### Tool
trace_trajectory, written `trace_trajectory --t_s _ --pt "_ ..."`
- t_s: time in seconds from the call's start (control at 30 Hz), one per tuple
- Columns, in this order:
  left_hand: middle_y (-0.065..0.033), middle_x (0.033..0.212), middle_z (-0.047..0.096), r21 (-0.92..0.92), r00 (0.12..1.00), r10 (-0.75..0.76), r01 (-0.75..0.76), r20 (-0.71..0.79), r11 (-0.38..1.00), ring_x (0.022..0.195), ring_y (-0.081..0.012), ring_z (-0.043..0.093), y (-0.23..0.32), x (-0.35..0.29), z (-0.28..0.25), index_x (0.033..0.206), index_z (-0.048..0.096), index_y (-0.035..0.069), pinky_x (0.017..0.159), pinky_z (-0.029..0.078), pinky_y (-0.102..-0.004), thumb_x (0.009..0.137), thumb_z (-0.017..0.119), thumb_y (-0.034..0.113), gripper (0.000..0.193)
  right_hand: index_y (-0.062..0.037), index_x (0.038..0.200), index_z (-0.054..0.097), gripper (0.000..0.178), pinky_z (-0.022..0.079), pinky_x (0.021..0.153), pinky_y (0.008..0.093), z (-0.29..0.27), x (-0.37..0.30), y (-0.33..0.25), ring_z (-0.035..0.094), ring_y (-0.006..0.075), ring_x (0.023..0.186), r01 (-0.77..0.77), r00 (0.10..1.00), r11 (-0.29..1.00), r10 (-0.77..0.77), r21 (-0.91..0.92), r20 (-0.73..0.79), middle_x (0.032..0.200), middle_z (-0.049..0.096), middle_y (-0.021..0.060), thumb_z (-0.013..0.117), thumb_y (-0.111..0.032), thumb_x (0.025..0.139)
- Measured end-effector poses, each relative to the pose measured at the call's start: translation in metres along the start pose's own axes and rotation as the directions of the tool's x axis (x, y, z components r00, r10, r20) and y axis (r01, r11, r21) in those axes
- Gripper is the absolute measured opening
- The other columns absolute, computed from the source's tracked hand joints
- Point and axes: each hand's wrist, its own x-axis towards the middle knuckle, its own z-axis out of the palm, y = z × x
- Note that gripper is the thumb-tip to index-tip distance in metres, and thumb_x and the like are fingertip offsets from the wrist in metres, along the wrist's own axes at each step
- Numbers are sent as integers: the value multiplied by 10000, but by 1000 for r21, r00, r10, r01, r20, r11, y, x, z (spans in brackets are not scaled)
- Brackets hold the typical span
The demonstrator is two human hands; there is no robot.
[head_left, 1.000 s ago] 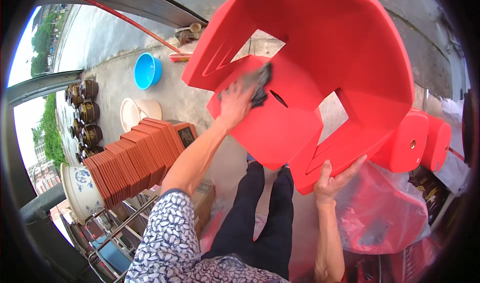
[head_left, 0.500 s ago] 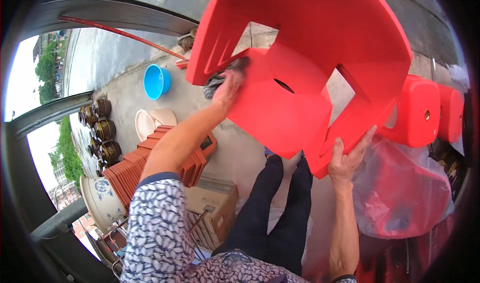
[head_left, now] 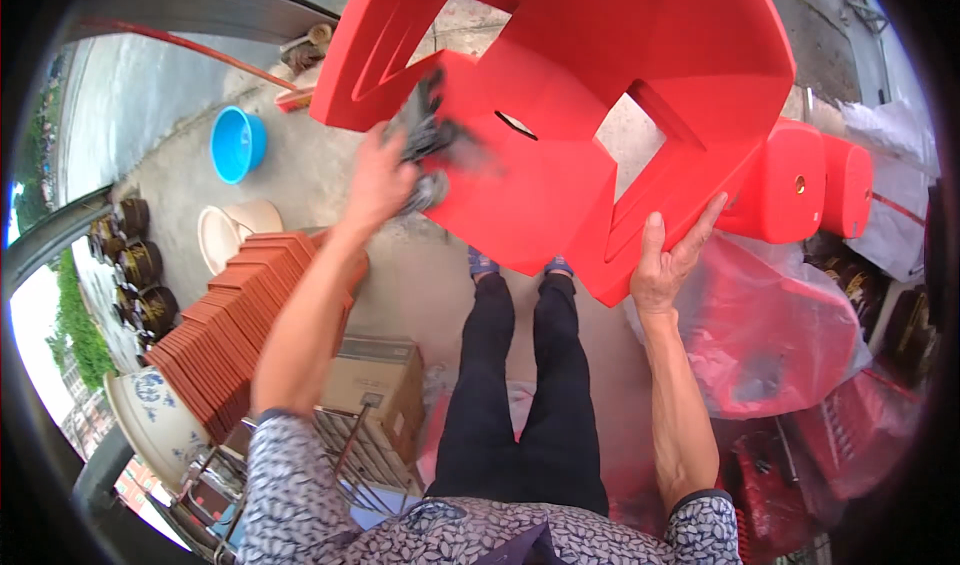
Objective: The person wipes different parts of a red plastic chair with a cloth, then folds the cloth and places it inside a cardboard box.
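Observation:
A large red plastic chair (head_left: 535, 200) is tipped in front of me, its slotted seat facing up and its curved back and arms at the far side. My left hand (head_left: 382, 177) is closed on a dark grey cloth (head_left: 425, 140), blurred by motion, at the left edge of the seat. With fingers along the outside, my right hand (head_left: 672, 257) grips the near right edge of the chair; the thumb stands up against the red plastic.
A blue basin (head_left: 238, 145), stacked terracotta-coloured planters (head_left: 235, 315), a white pot (head_left: 150, 420) and a cardboard box (head_left: 375, 380) stand left. At right are more red stools (head_left: 785, 180) and plastic-wrapped red items (head_left: 770, 330). A red pole (head_left: 200, 55) lies behind.
My left hand has drawn the cloth back toward the seat's left edge. The view has shifted, so the chair and surroundings appear farther left and slightly higher. My right hand keeps its hold.

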Motion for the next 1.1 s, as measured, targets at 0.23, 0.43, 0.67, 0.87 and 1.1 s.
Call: trace_trajectory --t_s 0.23,0.43,0.67,0.87,1.1 --pt "-243 1282 547 -122 878 44 17 476 992 1175 -383 525 203 -28 127 1292 666 162 866 448 -557 803 616 183 492 -1 1629 96 728 189 1242 428 -1 -2 5 209 365 1540 25 999 999 -26 -36 -29 1671 164 249 472 -205 1040" --pt "-202 1234 530 -768 892 -196 451 408 454 1209 -376 514 239 -85 118 1306 604 12 1067 411 -402 835 538 60 479 20 1624 96 705 186 1242 419 -4 3 -2 192 349 1545 -38 998 999 38 9 -42 1678 145 238 445 -205 1053" --pt "-224 1277 481 -891 970 -162 234 184 389 1218 -399 498 286 -116 35 1318 527 -68 1061 405 -396 846 584 15 483 37 1616 111 703 155 1257 426 -4 2 8 158 341 1558 33 999 996 -36 -83 -39 1687 128 229 452 -221 1058" --pt "-209 1047 501 -864 875 -345 436 340 252 1034 -417 538 224 -122 156 1071 537 -36 873 473 -447 867 639 -20 229 37 1617 102 709 134 1263 429 12 4 -13 126 341 1566 27 999 1000 -27 -17 -29 1690 111 232 451 -222 1057" --pt "-200 1109 518 -920 962 -197 242 187 307 1025 -415 543 281 -108 66 1158 563 -24 910 468 -433 877 649 -31 294 -8 1630 78 699 173 1251 432 -9 0 2 180 323 1545 48 998 983 -53 -178 -22 1686 122 213 428 -212 1060"
